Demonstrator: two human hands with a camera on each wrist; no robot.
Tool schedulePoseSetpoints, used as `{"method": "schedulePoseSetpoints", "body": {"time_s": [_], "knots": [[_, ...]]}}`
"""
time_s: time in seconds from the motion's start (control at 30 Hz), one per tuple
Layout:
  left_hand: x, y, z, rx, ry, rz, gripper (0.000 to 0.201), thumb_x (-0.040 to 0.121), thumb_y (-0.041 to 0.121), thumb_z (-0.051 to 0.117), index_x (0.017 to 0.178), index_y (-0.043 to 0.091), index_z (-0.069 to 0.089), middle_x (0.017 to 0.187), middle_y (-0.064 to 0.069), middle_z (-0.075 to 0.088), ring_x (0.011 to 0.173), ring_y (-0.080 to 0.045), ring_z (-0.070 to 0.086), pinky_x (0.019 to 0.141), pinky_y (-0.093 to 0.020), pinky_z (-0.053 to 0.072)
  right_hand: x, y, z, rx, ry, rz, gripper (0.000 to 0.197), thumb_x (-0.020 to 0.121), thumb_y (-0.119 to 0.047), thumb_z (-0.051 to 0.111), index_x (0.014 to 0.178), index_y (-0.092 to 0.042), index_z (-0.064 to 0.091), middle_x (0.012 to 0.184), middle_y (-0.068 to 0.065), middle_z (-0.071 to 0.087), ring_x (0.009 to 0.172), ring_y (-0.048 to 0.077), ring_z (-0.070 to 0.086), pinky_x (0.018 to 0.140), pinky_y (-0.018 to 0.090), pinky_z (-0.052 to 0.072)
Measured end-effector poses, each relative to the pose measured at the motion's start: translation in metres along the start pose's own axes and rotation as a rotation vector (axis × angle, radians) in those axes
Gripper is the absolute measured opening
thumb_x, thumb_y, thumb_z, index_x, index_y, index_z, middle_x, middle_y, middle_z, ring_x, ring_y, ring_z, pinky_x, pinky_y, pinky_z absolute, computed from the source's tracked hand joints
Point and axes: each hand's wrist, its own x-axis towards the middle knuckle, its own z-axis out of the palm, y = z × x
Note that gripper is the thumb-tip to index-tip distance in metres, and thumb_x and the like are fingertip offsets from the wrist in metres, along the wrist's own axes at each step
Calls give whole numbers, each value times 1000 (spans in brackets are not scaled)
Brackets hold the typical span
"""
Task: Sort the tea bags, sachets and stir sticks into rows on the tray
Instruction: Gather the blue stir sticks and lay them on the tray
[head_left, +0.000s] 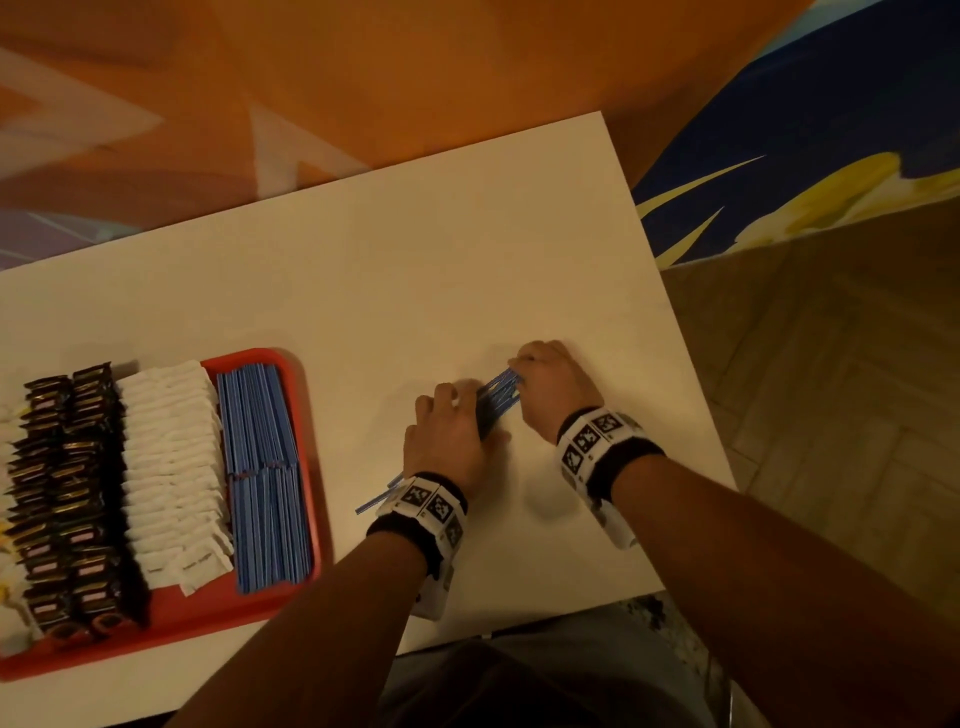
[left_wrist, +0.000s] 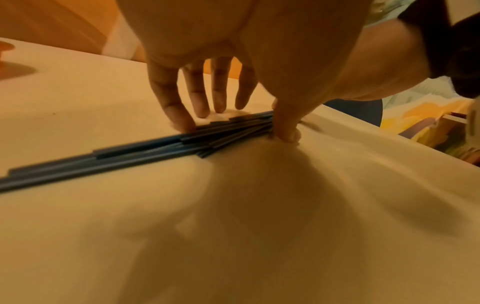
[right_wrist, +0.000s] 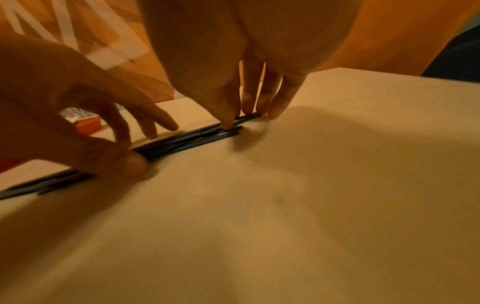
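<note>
A bundle of blue stir sticks (head_left: 497, 396) lies slantwise on the white table (head_left: 415, 270), right of the red tray (head_left: 311, 467). My left hand (head_left: 467, 415) pinches the bundle near its middle, thumb on one side and fingers (left_wrist: 179, 117) on the other. My right hand (head_left: 524, 379) pinches the far end, its thumb tip on the sticks (right_wrist: 187, 142) and its fingers behind them. Loose stick ends (head_left: 375, 500) poke out by my left wrist. On the tray lie rows of dark sachets (head_left: 67, 493), white tea bags (head_left: 171, 467) and blue sticks (head_left: 265, 478).
The table's right edge (head_left: 691, 364) runs close to my right hand, with wood floor beyond. Its near edge lies under my forearms. An orange patterned wall stands behind the table. Bare tabletop stretches between the tray and the hands.
</note>
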Motion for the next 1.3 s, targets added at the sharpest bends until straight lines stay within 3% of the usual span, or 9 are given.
{"method": "schedulePoseSetpoints", "body": {"time_s": [0.17, 0.27, 0.33, 0.47, 0.67, 0.83, 0.97, 1.17, 1.3], "knots": [[1, 0, 0, 89, -18, 49, 49, 99, 28, 50, 145, 21, 38, 137, -5, 45, 119, -26, 45, 86, -39, 49, -17, -1, 4, 255, 107, 114, 35, 95, -9, 52, 128, -14, 60, 130, 2, 55, 125, 18, 43, 106, 19, 29], [3, 4, -2, 139, -19, 81, 45, 99, 15, 46, 143, 23, 43, 130, -4, 54, 114, -26, 51, 88, -38, 49, -25, 0, 2, 403, 141, 239, 31, 93, -8, 54, 121, -15, 62, 124, 2, 57, 122, 19, 48, 105, 23, 36], [4, 9, -3, 143, -25, 74, 39, 99, 13, 46, 137, 18, 48, 125, -5, 58, 112, -27, 53, 89, -38, 49, -29, 1, 1, 496, 153, 310, 32, 91, -4, 52, 119, -15, 64, 121, 3, 59, 114, 19, 54, 101, 25, 43], [8, 19, -3, 178, -59, 28, 28, 95, 6, 51, 123, 7, 48, 122, -13, 55, 111, -29, 53, 88, -37, 48, -33, 8, 2, 619, 190, 446, 35, 88, 2, 49, 116, -12, 64, 115, 4, 63, 92, 11, 55, 84, 15, 40], [9, 27, 12, 296, -8, 59, 29, 99, 3, 30, 125, 2, 42, 123, -16, 50, 109, -31, 51, 86, -35, 42, -40, 10, 4, 713, 217, 504, 34, 85, 5, 49, 110, -9, 66, 102, 2, 62, 86, 11, 56, 78, 11, 41], [12, 22, 21, 302, 18, 87, 33, 99, 3, 27, 131, 2, 38, 127, -16, 45, 110, -32, 47, 89, -36, 40, -46, 10, 5, 732, 213, 529, 35, 85, 6, 47, 110, -9, 66, 100, 2, 62, 86, 13, 56, 82, 18, 45], [12, 17, 22, 295, 14, 103, 37, 100, 3, 25, 136, 2, 35, 133, -17, 41, 117, -32, 44, 95, -36, 37, -53, 9, 4, 702, 204, 525, 35, 86, 5, 46, 110, -9, 66, 101, 2, 62, 85, 11, 55, 75, 9, 38], [18, 7, 7, 25, 31, 60, 33, 99, 0, 35, 132, 1, 40, 129, -19, 42, 111, -36, 44, 87, -40, 38, -61, 6, 6, 681, 186, 509, 35, 86, 5, 45, 109, -10, 66, 100, 1, 61, 82, 10, 53, 62, -4, 35], [21, -20, -20, -354, 67, 63, 28, 96, -4, 41, 124, -1, 42, 125, -21, 42, 104, -36, 49, 86, -37, 40, -62, -11, 12, 621, 113, 424, 34, 85, 2, 47, 111, -13, 65, 106, 1, 62, 89, 9, 54, 78, 11, 40]]}}
